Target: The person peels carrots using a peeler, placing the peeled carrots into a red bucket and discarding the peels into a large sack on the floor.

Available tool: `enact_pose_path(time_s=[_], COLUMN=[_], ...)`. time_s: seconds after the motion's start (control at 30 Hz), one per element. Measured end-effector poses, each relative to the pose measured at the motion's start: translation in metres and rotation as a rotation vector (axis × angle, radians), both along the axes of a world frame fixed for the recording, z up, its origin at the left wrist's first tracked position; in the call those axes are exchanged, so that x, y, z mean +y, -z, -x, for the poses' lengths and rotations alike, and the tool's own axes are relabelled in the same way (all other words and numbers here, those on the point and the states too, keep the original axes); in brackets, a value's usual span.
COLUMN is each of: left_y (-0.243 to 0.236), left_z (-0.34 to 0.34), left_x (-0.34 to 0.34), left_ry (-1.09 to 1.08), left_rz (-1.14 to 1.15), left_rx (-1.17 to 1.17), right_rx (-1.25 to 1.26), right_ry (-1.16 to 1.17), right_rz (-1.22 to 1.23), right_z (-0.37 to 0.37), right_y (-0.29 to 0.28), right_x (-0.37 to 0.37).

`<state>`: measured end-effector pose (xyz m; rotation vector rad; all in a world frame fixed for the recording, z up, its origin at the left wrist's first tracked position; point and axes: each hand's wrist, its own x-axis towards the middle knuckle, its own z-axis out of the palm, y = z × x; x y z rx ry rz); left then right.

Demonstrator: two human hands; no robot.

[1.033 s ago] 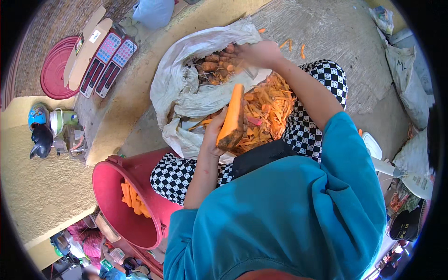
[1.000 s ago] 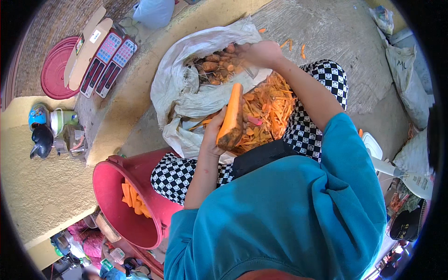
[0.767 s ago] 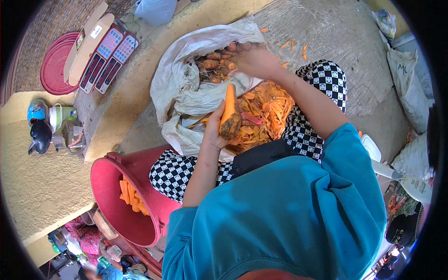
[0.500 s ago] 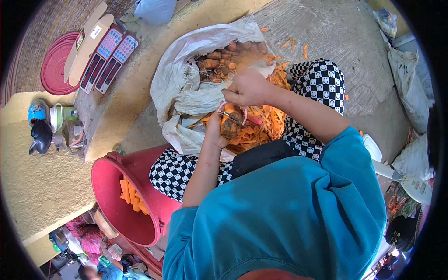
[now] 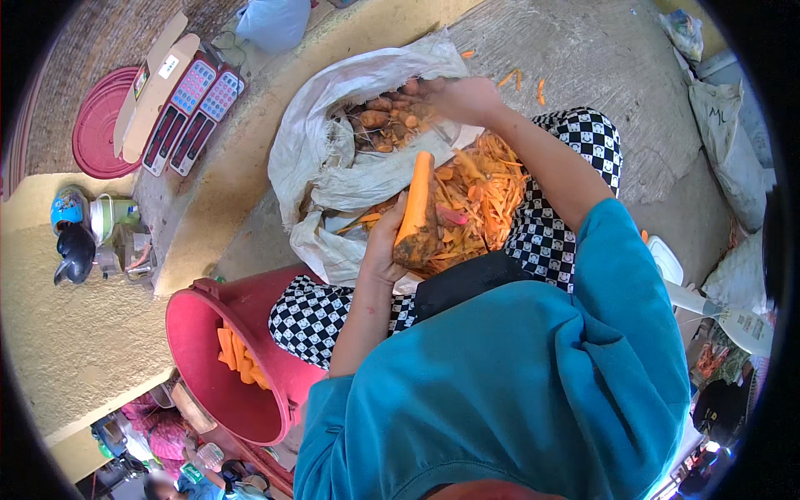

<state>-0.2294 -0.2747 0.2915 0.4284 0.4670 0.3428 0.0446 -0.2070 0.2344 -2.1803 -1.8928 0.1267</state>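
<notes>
Within the left grip, curled around it, the partly peeled carrot juts forward, likely stiff, hefty and slick where bare, best held near its rough unpeeled end, while whether the blurred right grip, ahead and rightward, is clenched cannot be told.

looks steeply down from the wearer's head, upright and fisheye-wide; sits close above the teal shirt, faces past left hand and right hand to the floor farther off.
</notes>
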Motion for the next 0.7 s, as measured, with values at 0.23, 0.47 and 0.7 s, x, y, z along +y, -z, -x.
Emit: enact_pose_path(time_s=[0.23,0.47,0.7], left_y=[0.022,0.026,0.007], left_z=[0.004,-0.001,-0.004], left_x=[0.013,0.011,0.008], left_ry=[-0.123,-0.084,-0.117], left_rz=[0.096,0.108,0.084], left_rx=[0.135,0.133,0.171], right_rx=[0.234,0.444,0.377], right_ry=[-0.110,-0.398,-0.508], right_rz=[-0.152,-0.058,-0.217], right_z=[0.039,0.079,0.080], right_y=[-0.011,-0.071,-0.059], right_x=[-0.017,-0.060,-0.060])
